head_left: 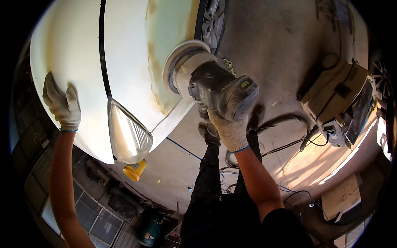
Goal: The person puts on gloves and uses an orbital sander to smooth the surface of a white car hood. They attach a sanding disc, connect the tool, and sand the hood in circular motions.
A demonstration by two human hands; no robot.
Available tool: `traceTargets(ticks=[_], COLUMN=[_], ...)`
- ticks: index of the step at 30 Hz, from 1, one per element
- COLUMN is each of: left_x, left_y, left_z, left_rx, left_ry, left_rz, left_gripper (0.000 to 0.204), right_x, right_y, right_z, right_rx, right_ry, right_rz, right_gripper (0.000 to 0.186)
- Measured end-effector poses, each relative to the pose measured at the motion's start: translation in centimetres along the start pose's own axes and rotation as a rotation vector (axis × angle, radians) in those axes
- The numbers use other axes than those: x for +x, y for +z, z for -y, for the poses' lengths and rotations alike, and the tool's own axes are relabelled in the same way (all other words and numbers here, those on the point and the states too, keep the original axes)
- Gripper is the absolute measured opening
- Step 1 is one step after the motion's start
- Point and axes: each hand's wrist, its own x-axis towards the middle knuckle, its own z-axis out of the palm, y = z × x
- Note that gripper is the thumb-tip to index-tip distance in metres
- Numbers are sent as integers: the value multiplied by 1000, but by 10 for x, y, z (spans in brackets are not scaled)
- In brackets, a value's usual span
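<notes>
A white car front fills the left, with a dark gap between the hood (76, 37) and the fender (126, 53). My left hand (62, 103), in a knitted glove, rests on the hood with its fingers spread and holds nothing. My gloved right hand (229, 132) is wrapped around the rear of a dusty grey and black power sander (215, 82). The sander's round pad (173, 62) lies against the fender, over a pale green patch (167, 25) with brownish edges. Just below the fender is the headlight (131, 138). Part of my right fingers is hidden behind the tool.
Beyond the fender is a car wheel (211, 25). A boxy beige dust extractor (337, 93) stands at the right, with a dark hose (285, 119) and cables across the floor. A yellow cup-like thing (135, 169) sits below the headlight. A board (342, 197) lies lower right.
</notes>
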Motion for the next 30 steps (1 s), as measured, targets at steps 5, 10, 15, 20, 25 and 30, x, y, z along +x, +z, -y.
traceTargets(ticks=[5, 10, 15, 20, 25, 30], left_x=[-1, -3, 2, 2, 0, 0], left_y=[-1, -5, -7, -8, -3, -13], left_z=[-3, -3, -5, -4, -2, -1], left_rx=[-16, -24, -40, -29, -40, -29], left_ry=[-57, -80, -80, -46, -69, -65], left_rz=[32, 36, 32, 7, -7, -2], left_gripper=[73, 76, 78, 72, 74, 73], right_x=[8, 50, 159, 233, 190, 144], right_y=[-8, -6, -48, -85, -74, -55], right_z=[29, 79, 125, 148, 152, 168], right_rx=[-396, -349, 82, 180, 271, -51], right_ry=[-280, -440, -398, 109, 26, -327], right_rz=[77, 1, 6, 177, 129, 61], right_gripper=[57, 60, 42, 17, 27, 45])
